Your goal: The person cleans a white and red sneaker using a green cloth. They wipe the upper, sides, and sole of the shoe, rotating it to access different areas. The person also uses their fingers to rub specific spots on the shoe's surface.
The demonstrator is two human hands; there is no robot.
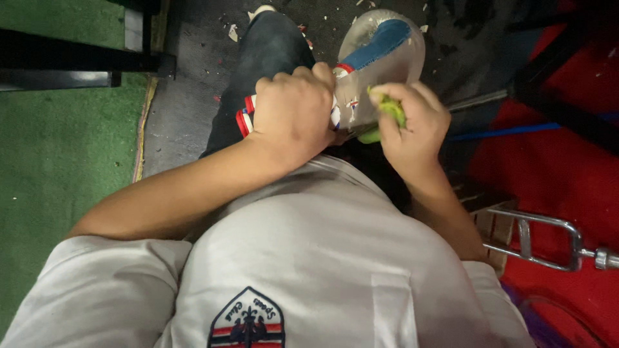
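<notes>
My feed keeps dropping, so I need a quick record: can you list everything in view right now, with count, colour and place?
shoe: one, whitish with a blue stripe and red-white trim, over the knee, held by both hands
green cloth: one small wad, yellow-green, pinched in the right fingers against the shoe
green mat: one, green, floor at left
red mat: one, red, floor at right
black frame: one, black, upper left over the green mat
metal handle: one, chrome, lower right on the red mat
debris: several pale scraps, on the grey floor at top
white shirt: one, white with a badge, bottom centre
dark trouser leg: one, top centre
left hand: one, gripping the shoe
right hand: one, closed on the cloth
</notes>
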